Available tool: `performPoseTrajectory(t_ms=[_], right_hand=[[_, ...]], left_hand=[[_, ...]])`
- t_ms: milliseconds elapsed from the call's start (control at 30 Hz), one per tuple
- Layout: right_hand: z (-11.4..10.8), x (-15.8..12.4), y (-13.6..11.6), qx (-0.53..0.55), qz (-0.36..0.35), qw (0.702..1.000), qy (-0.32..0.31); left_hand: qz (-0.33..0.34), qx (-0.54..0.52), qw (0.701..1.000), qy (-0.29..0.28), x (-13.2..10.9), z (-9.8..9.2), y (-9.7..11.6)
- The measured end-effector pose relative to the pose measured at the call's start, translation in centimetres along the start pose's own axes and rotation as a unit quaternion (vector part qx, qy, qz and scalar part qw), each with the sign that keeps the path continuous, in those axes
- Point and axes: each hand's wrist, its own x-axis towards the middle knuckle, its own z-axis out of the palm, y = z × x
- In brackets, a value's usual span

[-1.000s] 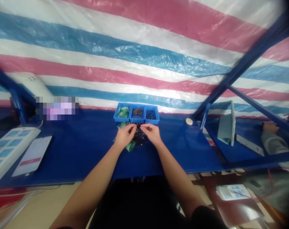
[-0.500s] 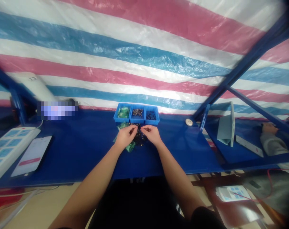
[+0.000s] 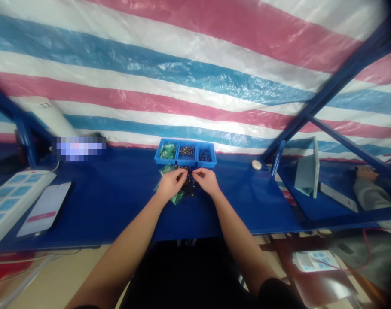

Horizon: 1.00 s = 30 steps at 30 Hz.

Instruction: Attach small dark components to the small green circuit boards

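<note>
Barely shifted: our left hand (image 3: 170, 185) and right hand (image 3: 208, 180), centre frame; fingers (image 3: 181, 173) narrowed beside dark parts (image 3: 187, 187); anything held, we cannot tell.

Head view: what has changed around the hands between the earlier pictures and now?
No clear move, grasp or release shows; any change of hold is too small to tell. The left hand and right hand stay at the loose parts, near the blue bins.

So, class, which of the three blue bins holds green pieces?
The left bin: its green pieces set it apart from the middle bin, with shiny bits, and the right bin, with dark bits.
</note>
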Motion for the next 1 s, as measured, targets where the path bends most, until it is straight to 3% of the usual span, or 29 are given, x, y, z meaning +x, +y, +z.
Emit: performPoseTrajectory(t_ms=[200,400,567,833,1000], right_hand=[[-0.1,0.1,0.0,-0.003,-0.004,1.0,-0.023],[0.5,0.8,-0.5,0.067,-0.027,0.997,0.032],[0.6,1.2,-0.1,0.101,-0.059,0.993,-0.016],[-0.9,1.5,1.6,-0.073,-0.026,0.993,0.095],[-1.2,1.3,1.8,-0.208,-0.059,0.976,-0.02]], left_hand=[[-0.008,-0.005,1.0,-0.007,0.0,-0.1,0.0],[-0.017,0.001,1.0,-0.014,0.0,0.1,0.0],[-0.02,0.003,1.0,-0.02,0.0,-0.1,0.0],[-0.011,-0.002,1.0,-0.011,0.0,0.0,0.0],[-0.021,-0.002,1.0,-0.02,0.0,-0.1,0.1]])
